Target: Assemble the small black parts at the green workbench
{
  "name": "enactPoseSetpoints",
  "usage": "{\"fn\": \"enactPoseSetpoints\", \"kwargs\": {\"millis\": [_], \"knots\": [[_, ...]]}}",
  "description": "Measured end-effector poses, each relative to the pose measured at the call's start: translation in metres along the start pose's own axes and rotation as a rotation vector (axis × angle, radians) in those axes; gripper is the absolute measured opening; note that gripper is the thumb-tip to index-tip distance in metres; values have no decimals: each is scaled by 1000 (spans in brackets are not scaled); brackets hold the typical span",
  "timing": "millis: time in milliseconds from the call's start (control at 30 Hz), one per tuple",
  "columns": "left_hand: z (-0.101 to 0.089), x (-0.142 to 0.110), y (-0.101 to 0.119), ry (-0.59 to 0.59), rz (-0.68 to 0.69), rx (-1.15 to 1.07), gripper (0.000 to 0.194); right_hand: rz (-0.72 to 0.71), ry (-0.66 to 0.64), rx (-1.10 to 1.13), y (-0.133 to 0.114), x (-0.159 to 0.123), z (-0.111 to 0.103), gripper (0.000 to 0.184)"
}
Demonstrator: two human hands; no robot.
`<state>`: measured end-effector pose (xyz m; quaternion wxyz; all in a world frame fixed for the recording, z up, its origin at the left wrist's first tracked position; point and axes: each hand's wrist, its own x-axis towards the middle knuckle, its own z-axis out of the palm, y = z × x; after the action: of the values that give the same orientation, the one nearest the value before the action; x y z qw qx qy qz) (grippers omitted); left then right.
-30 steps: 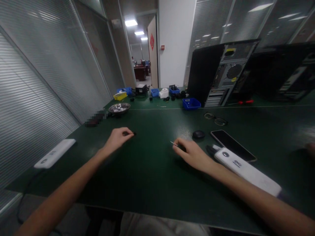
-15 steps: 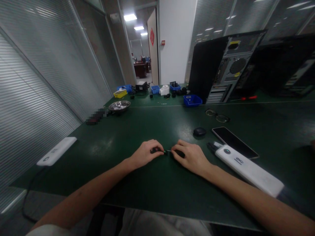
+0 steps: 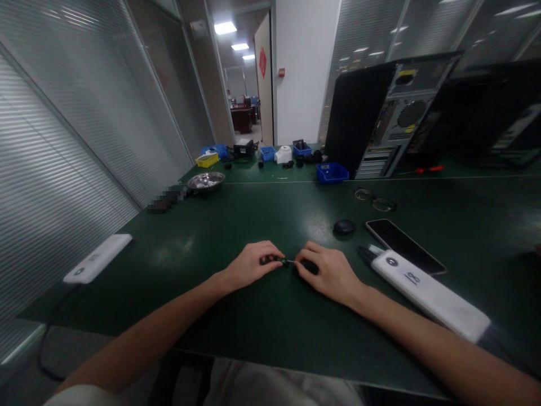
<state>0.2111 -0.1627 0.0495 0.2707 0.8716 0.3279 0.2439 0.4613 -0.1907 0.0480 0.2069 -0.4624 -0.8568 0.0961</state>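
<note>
Small black part point(image 3: 270, 260) pinched in left hand point(image 3: 249, 266), right hand point(image 3: 327, 272) gripping slim tool point(image 3: 306, 265), no legible writing

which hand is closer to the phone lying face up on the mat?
Right. The right hand rests on the mat just left of the phone. The left hand sits farther left, beyond the right hand, its fingers meeting the right's over a small dark part.

table point(image 3: 236, 225): matt green mat, faint sheen
bowl point(image 3: 205, 181): shiny metal
phone point(image 3: 404, 246): glossy glass
power bank point(image 3: 429, 294): smooth white plastic by my wrist
</note>
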Motion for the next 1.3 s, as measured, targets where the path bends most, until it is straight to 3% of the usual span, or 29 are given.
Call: {"fn": "enactPoseSetpoints", "kwargs": {"millis": [533,933,1300], "knots": [[-2,0,2,-10,8,2,21,40,31,-55,-2,-2,-1,21],[4,-1,-1,13,106,65,23,-71,39,-66,-7,2,3,20],[7,-2,0,42,107,46,25,-98,55,-19,-3,1,5,18]]}}
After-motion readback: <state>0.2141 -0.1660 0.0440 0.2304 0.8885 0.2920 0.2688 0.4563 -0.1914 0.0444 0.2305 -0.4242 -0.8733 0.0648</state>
